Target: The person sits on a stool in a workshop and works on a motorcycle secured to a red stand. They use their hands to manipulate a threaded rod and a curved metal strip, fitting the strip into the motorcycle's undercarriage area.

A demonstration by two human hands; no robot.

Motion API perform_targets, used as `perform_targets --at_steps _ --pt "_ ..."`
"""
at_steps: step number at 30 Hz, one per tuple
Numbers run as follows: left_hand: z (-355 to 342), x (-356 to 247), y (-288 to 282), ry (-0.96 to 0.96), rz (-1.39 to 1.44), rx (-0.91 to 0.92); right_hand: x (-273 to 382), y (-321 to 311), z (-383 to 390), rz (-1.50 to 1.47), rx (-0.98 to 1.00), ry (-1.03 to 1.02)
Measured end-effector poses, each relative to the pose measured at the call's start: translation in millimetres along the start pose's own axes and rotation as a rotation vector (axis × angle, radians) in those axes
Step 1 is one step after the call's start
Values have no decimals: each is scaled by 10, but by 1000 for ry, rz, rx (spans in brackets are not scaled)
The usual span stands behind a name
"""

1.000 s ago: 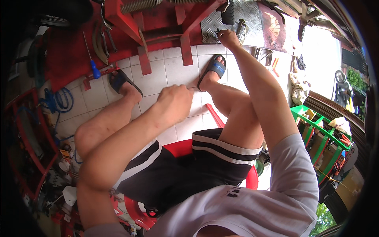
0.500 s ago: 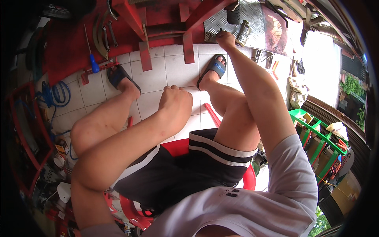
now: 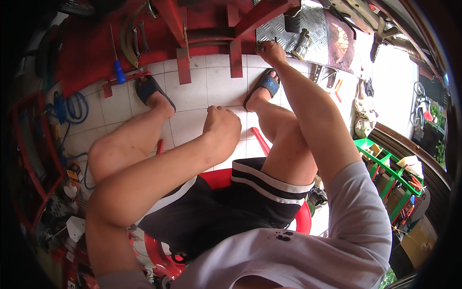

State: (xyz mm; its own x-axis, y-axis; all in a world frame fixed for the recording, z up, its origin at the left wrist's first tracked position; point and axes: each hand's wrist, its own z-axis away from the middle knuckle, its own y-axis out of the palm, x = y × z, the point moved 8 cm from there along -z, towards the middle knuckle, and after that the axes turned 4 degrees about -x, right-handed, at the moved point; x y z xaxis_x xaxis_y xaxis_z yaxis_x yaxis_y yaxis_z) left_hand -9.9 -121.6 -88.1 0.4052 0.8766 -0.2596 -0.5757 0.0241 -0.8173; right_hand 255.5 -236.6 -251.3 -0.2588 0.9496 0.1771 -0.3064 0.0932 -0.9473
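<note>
My right hand (image 3: 273, 54) reaches out to the near left corner of a metal tread plate (image 3: 315, 24). Its fingers are bent down over small metal pieces there, and what they grip is too small to name. A worn metal part (image 3: 301, 42) lies on the plate to the right of that hand. My left hand (image 3: 223, 128) is held above the tiled floor between my knees. It is closed with the knuckles up, and the palm side is hidden, so anything inside does not show.
A red bench frame (image 3: 236, 58) stands ahead. On its red surface lie a blue-handled screwdriver (image 3: 119, 72) and wrenches (image 3: 136, 41). A blue hose (image 3: 72, 108) is coiled at left. A green rack (image 3: 385, 159) holds tools at right. I sit on a red chair (image 3: 304, 216).
My right hand has shifted a little left along the plate edge, over the small metal pieces. My left hand stays closed in nearly the same place. The whole view has shifted slightly.
</note>
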Motion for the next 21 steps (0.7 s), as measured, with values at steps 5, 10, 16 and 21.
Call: perform_targets --at_steps 5,10,16,21 --pt "11 1 -12 -6 -21 16 109 -4 0 15 10 27" --pt "15 28 -92 -25 29 -6 69 89 -90 97 -35 -21" --pt "32 73 -145 -6 64 17 142 52 -61 163 5 20" --pt "-30 330 -374 -63 225 -67 151 -214 -20 39 61 127"
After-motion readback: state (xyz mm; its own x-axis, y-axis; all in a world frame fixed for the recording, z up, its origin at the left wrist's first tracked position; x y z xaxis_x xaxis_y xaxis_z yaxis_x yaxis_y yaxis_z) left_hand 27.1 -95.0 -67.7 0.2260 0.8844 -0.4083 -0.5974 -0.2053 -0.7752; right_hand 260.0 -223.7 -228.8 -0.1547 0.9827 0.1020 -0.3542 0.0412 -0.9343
